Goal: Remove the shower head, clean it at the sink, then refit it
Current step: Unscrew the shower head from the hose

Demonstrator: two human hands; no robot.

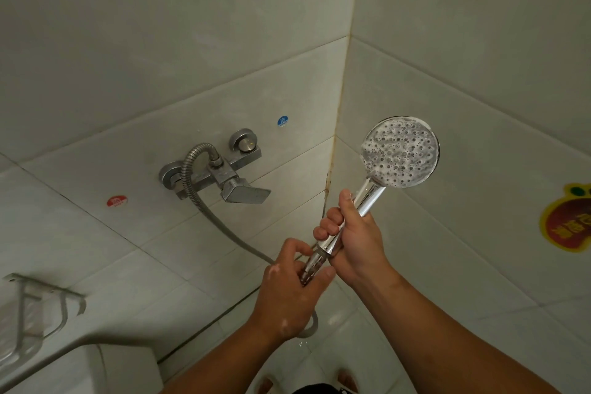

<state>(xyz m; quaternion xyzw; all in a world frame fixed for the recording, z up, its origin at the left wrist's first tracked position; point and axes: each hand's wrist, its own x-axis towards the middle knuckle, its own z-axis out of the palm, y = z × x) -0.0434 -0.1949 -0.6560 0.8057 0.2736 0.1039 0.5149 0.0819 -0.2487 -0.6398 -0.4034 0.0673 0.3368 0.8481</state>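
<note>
Two bare forearms reach up from the bottom edge toward a tiled wall corner. Right hand [355, 240] is wrapped round the chrome handle of the shower head [401, 152], fingers curled over it and thumb lying along the stem. It holds the shower head tilted up and to the right, with the round dotted face turned toward the camera, in front of the right-hand wall. Left hand [287, 291] sits just below, its thumb and fingers pinching the connector [311, 267] at the base of the handle, where the hose [192, 189] joins. From there the hose runs behind the left hand and climbs the wall in a loop to the tap [224, 176], whose flat lever points down and right. A blue sticker [282, 121] sits above the tap and a red sticker [116, 201] to its left. A fruit-shaped sticker [569, 217] is on the right wall, and a metal rack [32, 304] is fixed at the lower left.
</note>
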